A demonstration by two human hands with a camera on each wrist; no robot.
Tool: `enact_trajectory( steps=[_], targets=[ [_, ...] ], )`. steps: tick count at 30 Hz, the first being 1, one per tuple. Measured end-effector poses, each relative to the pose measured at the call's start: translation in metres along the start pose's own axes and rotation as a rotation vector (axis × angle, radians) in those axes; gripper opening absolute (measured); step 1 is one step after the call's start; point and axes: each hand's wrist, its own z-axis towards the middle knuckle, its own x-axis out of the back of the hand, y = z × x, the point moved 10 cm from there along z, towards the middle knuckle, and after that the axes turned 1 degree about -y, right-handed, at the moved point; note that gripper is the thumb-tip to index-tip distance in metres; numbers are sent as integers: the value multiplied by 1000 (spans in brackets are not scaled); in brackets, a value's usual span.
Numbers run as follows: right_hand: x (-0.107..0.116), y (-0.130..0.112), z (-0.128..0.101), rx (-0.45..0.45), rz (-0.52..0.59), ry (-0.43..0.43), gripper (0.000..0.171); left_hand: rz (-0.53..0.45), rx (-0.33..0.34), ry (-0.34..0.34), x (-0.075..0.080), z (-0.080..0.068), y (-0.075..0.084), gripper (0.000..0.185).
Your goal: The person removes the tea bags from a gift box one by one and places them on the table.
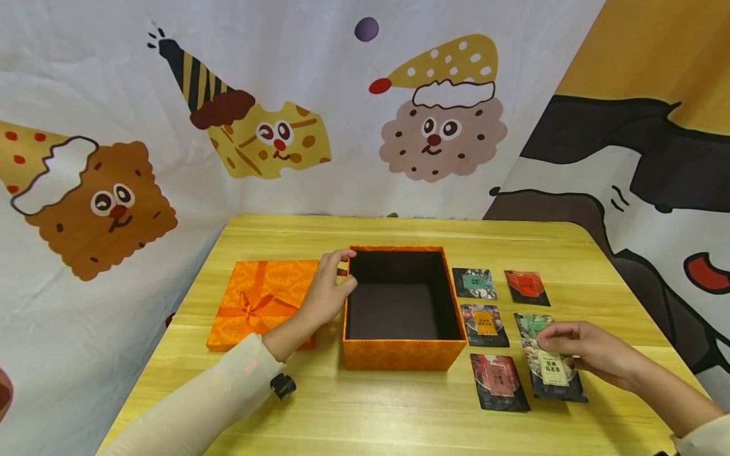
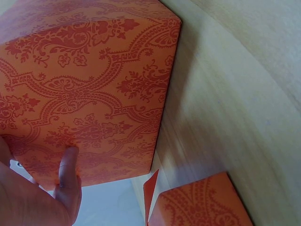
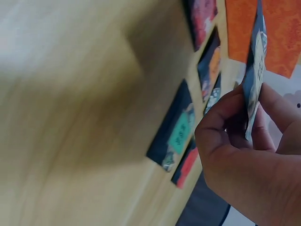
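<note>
An orange patterned box (image 1: 405,354) with a dark inside stands uncovered on the table. My left hand (image 1: 327,288) grips its left wall at the rim, one finger (image 2: 69,167) against the outside. Between the thumb and fingers of my right hand (image 1: 593,351) is a flat tea packet (image 1: 554,373) with a pale yellow label, raised above the table in the right wrist view. Behind it lies a packet with a green label (image 3: 179,132), partly covered in the head view. Other packets lie near: teal (image 1: 475,283), red (image 1: 527,288), orange (image 1: 485,325) and dark pink (image 1: 500,382).
The box's orange lid (image 1: 245,285), tied with a ribbon bow, lies left of the box, beside my left forearm. The wooden table (image 1: 365,418) ends at a cloth backdrop (image 1: 319,196) with cartoon figures.
</note>
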Motion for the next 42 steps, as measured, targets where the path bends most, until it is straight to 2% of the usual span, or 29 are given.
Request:
enact_trajectory(
  steps=[8,13,19,25,36,42],
  targets=[
    [-1,14,-4,27,39,-63,25,-5,4,-8,-1,-1,1,49],
    [-2,23,-5,9,39,-63,24,2,-7,-1,0,-3,3,49],
    [-3,29,-5,-13,-9,-34,23,0,-10,2,1,-4,4,50],
    [-5,29,-6,21,-78,-23,24,-6,-6,2,1,-3,2,50],
    [2,28,-6,7,-402,223,22,-9,-11,0,0,-3,1,51],
    [6,12,-5,-5,-691,405,17,-12,-11,-3,0,-3,1,51]
  ],
)
